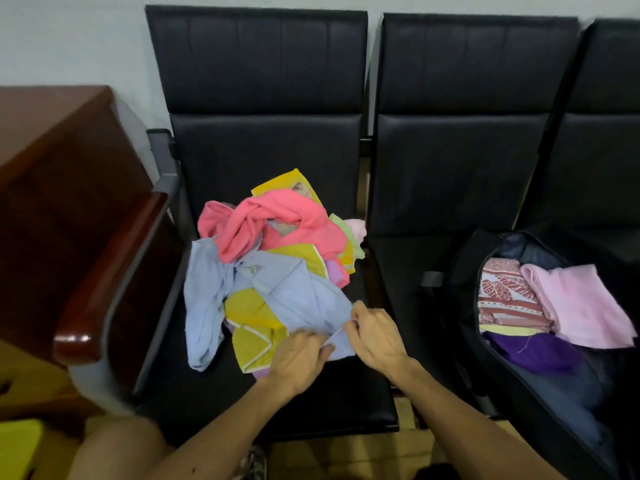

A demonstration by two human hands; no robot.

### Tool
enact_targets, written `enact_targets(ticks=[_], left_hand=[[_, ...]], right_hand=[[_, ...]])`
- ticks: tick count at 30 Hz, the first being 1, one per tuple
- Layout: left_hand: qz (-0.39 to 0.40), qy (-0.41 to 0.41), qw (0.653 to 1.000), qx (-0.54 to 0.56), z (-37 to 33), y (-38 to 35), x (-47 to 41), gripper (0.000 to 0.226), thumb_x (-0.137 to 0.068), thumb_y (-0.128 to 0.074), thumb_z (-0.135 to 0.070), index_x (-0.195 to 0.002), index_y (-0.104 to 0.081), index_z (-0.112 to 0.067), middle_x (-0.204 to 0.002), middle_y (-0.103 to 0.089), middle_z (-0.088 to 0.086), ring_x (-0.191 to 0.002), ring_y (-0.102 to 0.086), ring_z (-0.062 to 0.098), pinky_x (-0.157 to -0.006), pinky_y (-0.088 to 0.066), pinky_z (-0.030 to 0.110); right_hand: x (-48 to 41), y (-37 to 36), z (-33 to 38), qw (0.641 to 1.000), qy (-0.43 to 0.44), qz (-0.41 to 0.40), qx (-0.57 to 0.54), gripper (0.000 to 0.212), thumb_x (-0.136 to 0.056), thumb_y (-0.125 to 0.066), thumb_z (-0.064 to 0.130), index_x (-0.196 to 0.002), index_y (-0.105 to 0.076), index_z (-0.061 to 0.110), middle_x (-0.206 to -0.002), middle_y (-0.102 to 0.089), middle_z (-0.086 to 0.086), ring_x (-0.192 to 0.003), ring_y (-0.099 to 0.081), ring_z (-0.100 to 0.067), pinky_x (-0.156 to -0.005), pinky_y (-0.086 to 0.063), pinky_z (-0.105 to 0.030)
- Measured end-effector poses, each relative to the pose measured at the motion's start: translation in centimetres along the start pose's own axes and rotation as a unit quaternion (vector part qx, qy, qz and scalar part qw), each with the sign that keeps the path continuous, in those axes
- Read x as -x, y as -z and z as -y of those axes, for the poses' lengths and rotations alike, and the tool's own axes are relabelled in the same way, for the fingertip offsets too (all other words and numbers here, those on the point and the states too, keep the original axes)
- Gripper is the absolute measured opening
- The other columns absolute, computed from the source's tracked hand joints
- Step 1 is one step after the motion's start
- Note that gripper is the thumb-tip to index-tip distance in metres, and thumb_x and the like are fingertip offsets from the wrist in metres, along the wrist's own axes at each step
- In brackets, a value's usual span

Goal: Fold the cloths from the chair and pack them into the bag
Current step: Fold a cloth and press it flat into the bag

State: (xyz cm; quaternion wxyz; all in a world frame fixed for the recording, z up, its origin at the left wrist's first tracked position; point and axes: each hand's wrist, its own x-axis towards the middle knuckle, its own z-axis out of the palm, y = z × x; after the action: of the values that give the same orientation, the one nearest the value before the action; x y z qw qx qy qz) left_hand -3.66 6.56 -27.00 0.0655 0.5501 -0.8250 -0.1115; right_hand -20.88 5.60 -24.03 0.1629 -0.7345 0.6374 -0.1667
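Left hand (300, 355) and right hand (374, 336) close together, both pinching light blue cloth (304, 299) at pile's 5 o'clock on chair (263, 150). Bag (464, 271) at 3 o'clock. Risk: lift drags tangled yellow cloth (249, 317) off seat.

My left hand (298, 355) and right hand (377, 337) meet at the six o'clock edge of the pile of cloths (277, 265) on the chair seat (214, 393), with the bag (462, 282), folded cloths (554, 299) in it, on the next seat (405, 268) at three o'clock and a desk (52, 168) at nine.
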Motion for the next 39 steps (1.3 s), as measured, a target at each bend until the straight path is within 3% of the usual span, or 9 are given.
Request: enact_targets(ticks=[4,8,15,19,21,24,32,36,39], left_hand=[[-0.188,-0.035,0.981,-0.043,1.0,5.6,-0.1,0.049,-0.1,-0.032,-0.047,-0.084,-0.071,-0.021,-0.082,-0.069,0.001,-0.084,-0.062,0.028,-0.067,-0.048,0.039],[-0.355,-0.049,0.929,0.095,1.0,14.8,-0.4,0.03,-0.094,-0.048,-0.029,-0.094,-0.073,-0.014,-0.097,-0.065,0.005,-0.09,-0.055,0.021,-0.081,-0.045,0.039],[-0.413,-0.099,0.87,0.251,-5.4,32.6,4.3,0.02,-0.097,-0.053,-0.028,-0.096,-0.069,-0.017,-0.081,-0.065,-0.01,-0.075,-0.058,-0.005,-0.069,-0.041,0.011],[-0.437,-0.109,0.883,0.134,-7.5,38.9,7.8,0.028,-0.099,-0.055,-0.033,-0.083,-0.063,-0.013,-0.065,-0.055,-0.006,-0.063,-0.053,0.006,-0.059,-0.035,0.026],[-0.436,-0.134,0.888,0.067,-8.4,41.1,9.8,0.04,-0.097,-0.056,-0.041,-0.068,-0.051,-0.014,-0.057,-0.044,-0.001,-0.058,-0.044,0.021,-0.058,-0.028,0.035],[-0.386,-0.163,0.908,0.022,-9.5,43.2,12.4,0.058,-0.079,-0.063,-0.065,-0.061,-0.037,-0.016,-0.053,-0.033,-0.004,-0.052,-0.031,0.014,-0.053,-0.023,0.03],[-0.07,-0.055,0.99,0.106,-8.0,43.4,14.7,0.036,-0.069,-0.091,-0.034,-0.094,-0.074,-0.014,-0.092,-0.077,-0.005,-0.087,-0.072,0.014,-0.075,-0.058,0.03],[-0.008,-0.091,0.945,0.315,-6.3,42.1,15.7,0.036,-0.081,-0.082,-0.016,-0.114,-0.071,-0.007,-0.113,-0.075,0.006,-0.106,-0.071,0.024,-0.093,-0.056,0.037],[-0.06,-0.106,0.851,0.511,-5.9,41.6,15.6,0.035,-0.084,-0.076,-0.018,-0.117,-0.069,-0.007,-0.121,-0.07,0.015,-0.113,-0.066,0.031,-0.099,-0.052,0.045]], right_hand=[[-0.5,5.8,3.7,0.999,0.03,-0.032,-0.02,0.018,-0.099,-0.045,0.027,-0.104,-0.047,0.01,-0.082,-0.064,-0.015,-0.073,-0.06,-0.037,-0.07,-0.048,-0.047],[-0.4,13.0,8.5,0.989,0.095,-0.098,-0.053,0.02,-0.1,-0.047,0.026,-0.1,-0.049,0.007,-0.074,-0.06,-0.012,-0.069,-0.057,-0.036,-0.064,-0.046,-0.048],[2.3,24.9,17.5,0.944,0.187,-0.207,-0.178,0.017,-0.103,-0.047,0.029,-0.096,-0.053,0.015,-0.077,-0.061,0.0,-0.07,-0.058,-0.018,-0.064,-0.045,-0.036],[5.4,29.6,20.6,0.923,0.201,-0.268,-0.188,0.014,-0.104,-0.045,0.029,-0.096,-0.05,0.018,-0.077,-0.055,0.01,-0.068,-0.049,-0.004,-0.059,-0.037,-0.02],[7.1,31.7,21.7,0.916,0.209,-0.295,-0.173,0.015,-0.104,-0.044,0.03,-0.098,-0.049,0.018,-0.076,-0.053,0.009,-0.067,-0.048,-0.004,-0.056,-0.034,-0.02],[9.1,34.9,23.1,0.904,0.234,-0.331,-0.139,0.017,-0.104,-0.043,0.031,-0.098,-0.049,0.016,-0.073,-0.057,-0.003,-0.063,-0.048,-0.011,-0.055,-0.035,-0.026],[12.1,38.8,25.4,0.877,0.271,-0.381,-0.106,0.016,-0.102,-0.048,0.03,-0.099,-0.055,0.016,-0.088,-0.065,-0.004,-0.08,-0.057,-0.02,-0.07,-0.041,-0.033],[12.5,39.6,24.8,0.865,0.24,-0.395,-0.193,0.017,-0.102,-0.049,0.03,-0.096,-0.056,0.016,-0.082,-0.057,0.011,-0.073,-0.051,-0.004,-0.065,-0.038,-0.023],[12.8,39.6,23.7,0.857,0.212,-0.394,-0.256,0.018,-0.102,-0.048,0.032,-0.096,-0.055,0.016,-0.08,-0.056,0.004,-0.069,-0.049,-0.01,-0.06,-0.037,-0.026]])
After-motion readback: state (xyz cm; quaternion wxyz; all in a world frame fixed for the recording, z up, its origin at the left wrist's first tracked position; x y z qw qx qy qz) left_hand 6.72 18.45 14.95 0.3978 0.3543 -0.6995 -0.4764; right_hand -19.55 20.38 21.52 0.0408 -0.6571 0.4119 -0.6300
